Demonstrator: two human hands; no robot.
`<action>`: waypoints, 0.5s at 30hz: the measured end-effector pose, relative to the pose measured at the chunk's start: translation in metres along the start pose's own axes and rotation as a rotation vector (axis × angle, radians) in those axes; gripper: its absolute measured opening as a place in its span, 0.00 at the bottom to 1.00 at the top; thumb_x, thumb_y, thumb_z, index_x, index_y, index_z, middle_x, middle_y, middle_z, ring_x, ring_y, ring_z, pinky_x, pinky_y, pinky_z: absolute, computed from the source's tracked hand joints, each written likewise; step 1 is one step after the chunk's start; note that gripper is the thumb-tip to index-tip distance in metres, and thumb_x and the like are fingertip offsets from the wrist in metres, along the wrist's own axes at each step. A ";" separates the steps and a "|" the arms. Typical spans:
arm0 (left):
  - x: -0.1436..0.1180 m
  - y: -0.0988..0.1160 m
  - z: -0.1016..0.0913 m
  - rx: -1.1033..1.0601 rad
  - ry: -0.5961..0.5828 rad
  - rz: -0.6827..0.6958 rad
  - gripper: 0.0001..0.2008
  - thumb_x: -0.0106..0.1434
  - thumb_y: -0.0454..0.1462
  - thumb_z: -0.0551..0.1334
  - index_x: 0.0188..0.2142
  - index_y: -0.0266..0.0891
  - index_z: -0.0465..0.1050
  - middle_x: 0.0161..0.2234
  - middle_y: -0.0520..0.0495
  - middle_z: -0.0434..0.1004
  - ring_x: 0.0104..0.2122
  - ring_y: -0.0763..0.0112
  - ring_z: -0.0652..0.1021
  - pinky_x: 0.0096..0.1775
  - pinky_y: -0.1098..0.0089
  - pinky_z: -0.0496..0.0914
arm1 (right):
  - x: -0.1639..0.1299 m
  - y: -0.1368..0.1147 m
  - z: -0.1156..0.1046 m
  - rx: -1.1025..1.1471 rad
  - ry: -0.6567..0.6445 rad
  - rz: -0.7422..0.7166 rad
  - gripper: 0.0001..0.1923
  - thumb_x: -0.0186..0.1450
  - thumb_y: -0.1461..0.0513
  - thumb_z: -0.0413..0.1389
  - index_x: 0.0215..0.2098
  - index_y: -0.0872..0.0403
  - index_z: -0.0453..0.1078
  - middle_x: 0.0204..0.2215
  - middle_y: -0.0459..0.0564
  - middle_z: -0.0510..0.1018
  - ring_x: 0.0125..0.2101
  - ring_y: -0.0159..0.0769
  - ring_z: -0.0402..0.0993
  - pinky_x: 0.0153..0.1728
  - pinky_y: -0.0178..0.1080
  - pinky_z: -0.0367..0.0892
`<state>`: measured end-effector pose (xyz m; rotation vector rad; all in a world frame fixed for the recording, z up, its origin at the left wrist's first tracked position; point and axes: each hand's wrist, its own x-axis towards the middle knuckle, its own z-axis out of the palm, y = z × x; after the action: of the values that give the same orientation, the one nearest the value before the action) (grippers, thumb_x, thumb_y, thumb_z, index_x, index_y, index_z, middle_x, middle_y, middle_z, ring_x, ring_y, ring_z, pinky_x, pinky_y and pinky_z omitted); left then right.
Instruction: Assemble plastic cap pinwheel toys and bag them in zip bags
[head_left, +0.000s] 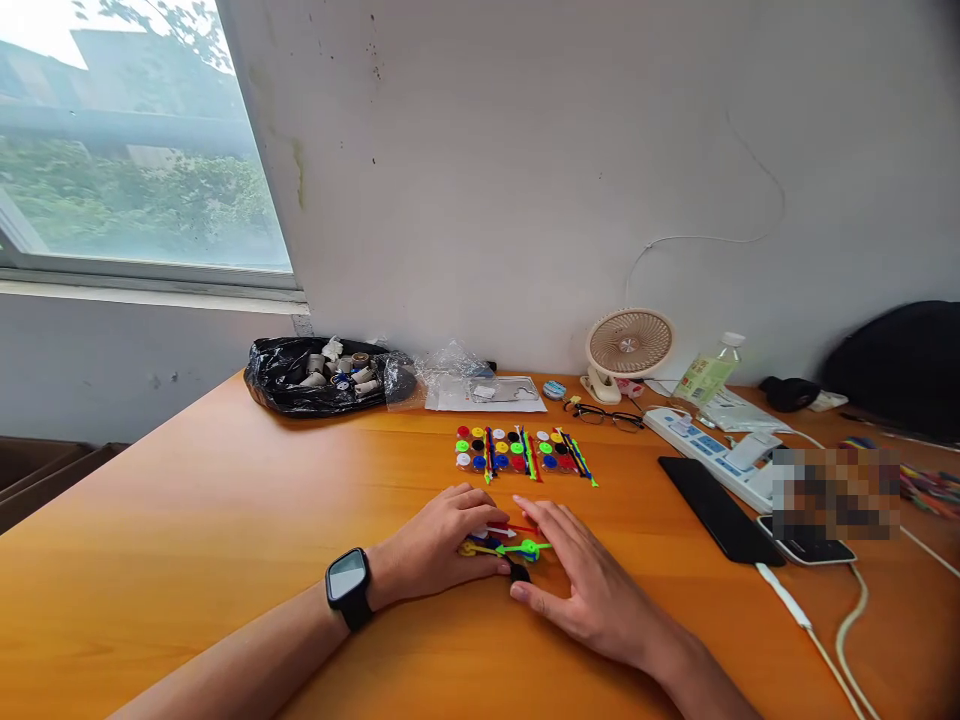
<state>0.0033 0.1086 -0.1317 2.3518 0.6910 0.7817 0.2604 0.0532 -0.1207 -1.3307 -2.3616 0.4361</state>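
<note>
Small plastic pieces (pixel 529 550), bright green, yellow, red, white, some arrow-tipped

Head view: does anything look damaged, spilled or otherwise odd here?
The wall looks stained: a yellowish streak and dark specks mark it right of the window. A pixelated patch also covers part of the table's right side. No spill is visible.

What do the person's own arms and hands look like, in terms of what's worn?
The left hand and right hand are ungloved, with no sleeves in view. A black smartwatch with a rounded-rectangular face circles the left wrist; no watch shows on the right.
</note>
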 end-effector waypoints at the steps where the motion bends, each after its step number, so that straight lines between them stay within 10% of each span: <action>1: 0.000 -0.002 0.001 0.002 0.006 -0.014 0.22 0.68 0.50 0.68 0.57 0.44 0.77 0.49 0.39 0.79 0.49 0.54 0.77 0.51 0.61 0.71 | -0.001 0.004 0.003 -0.004 -0.002 0.017 0.39 0.71 0.47 0.59 0.75 0.46 0.55 0.69 0.56 0.67 0.69 0.53 0.62 0.69 0.59 0.61; 9: 0.000 0.013 -0.007 -0.073 0.090 -0.020 0.21 0.68 0.48 0.68 0.58 0.46 0.78 0.50 0.39 0.78 0.50 0.53 0.76 0.54 0.59 0.69 | 0.002 -0.001 0.007 0.035 0.078 -0.021 0.26 0.77 0.55 0.52 0.72 0.44 0.59 0.64 0.54 0.73 0.65 0.46 0.69 0.65 0.52 0.69; 15: 0.007 -0.012 -0.026 -0.294 0.565 -0.269 0.13 0.69 0.47 0.67 0.48 0.47 0.82 0.54 0.40 0.75 0.56 0.52 0.72 0.62 0.57 0.64 | 0.000 0.002 0.003 -0.012 0.131 0.004 0.27 0.76 0.54 0.52 0.72 0.43 0.58 0.65 0.53 0.71 0.66 0.47 0.66 0.67 0.55 0.66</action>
<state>-0.0127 0.1300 -0.1188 1.7297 1.0165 1.3361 0.2604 0.0536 -0.1242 -1.3280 -2.2578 0.3263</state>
